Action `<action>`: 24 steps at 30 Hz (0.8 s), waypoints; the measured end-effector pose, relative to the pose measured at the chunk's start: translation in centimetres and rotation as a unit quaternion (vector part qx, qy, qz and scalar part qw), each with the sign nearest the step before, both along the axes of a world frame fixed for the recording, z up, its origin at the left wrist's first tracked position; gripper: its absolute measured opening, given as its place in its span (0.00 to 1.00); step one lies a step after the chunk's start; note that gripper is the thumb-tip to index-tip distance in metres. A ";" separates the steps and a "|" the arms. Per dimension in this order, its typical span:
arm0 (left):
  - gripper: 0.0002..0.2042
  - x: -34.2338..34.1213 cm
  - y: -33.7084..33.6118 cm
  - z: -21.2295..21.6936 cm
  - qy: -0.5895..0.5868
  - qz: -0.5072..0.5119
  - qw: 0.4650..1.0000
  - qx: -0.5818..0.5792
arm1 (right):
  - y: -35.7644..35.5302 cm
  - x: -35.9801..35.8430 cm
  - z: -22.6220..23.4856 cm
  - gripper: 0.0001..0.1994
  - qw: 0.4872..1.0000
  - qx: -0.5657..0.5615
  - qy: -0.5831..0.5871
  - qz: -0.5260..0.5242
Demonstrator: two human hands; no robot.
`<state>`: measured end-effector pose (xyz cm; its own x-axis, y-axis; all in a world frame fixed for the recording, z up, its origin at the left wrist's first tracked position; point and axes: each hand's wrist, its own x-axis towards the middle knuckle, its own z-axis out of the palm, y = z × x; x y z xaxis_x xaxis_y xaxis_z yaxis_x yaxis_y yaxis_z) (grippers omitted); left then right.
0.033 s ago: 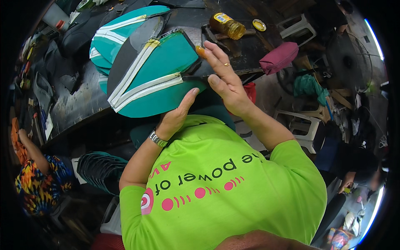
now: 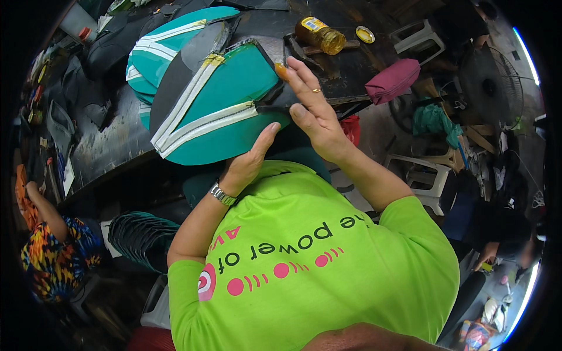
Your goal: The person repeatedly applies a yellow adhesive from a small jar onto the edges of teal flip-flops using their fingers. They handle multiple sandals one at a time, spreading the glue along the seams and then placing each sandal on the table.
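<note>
My left hand [image 2: 250, 162] grips the lower edge of a rounded teal-and-black panel [image 2: 234, 131], thumb on top and the other fingers hidden beneath it. Two white strips with dark lines run across the panel and meet in a V at its left end; yellowish smears show near the strips' upper ends. At the panel's right edge is my right hand [image 2: 319, 120], fingers stretched out and thumb apart. A blob of amber paste [image 2: 281, 72] sits on one of its fingertips. Whether that hand touches the panel is hard to tell.
On the dark table [image 2: 120, 155], similar teal pieces [image 2: 158, 50] are stacked behind the panel. An amber jar [image 2: 321, 36] lies on its side near a hammer [image 2: 333, 48] and a round lid [image 2: 364, 35]. A maroon pouch [image 2: 392, 82] sits at the right. Another person's arm [image 2: 51, 213] shows far left.
</note>
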<state>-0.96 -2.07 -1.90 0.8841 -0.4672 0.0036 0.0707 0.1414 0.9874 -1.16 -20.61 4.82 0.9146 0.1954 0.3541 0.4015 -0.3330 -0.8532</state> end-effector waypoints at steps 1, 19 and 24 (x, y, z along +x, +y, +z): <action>0.16 0.1 0.1 -0.1 0.019 -0.020 1.000 0.006 | 0.2 0.0 -0.6 0.30 1.000 -0.004 -0.005 -0.007; 0.12 0.6 -0.2 -1.1 -0.207 0.077 0.974 0.043 | 1.0 0.0 -0.9 0.28 0.971 -0.215 -0.103 -0.015; 0.15 0.6 0.9 -0.3 -0.262 0.059 0.955 0.129 | -0.5 1.4 0.1 0.22 0.938 -0.304 -0.164 -0.016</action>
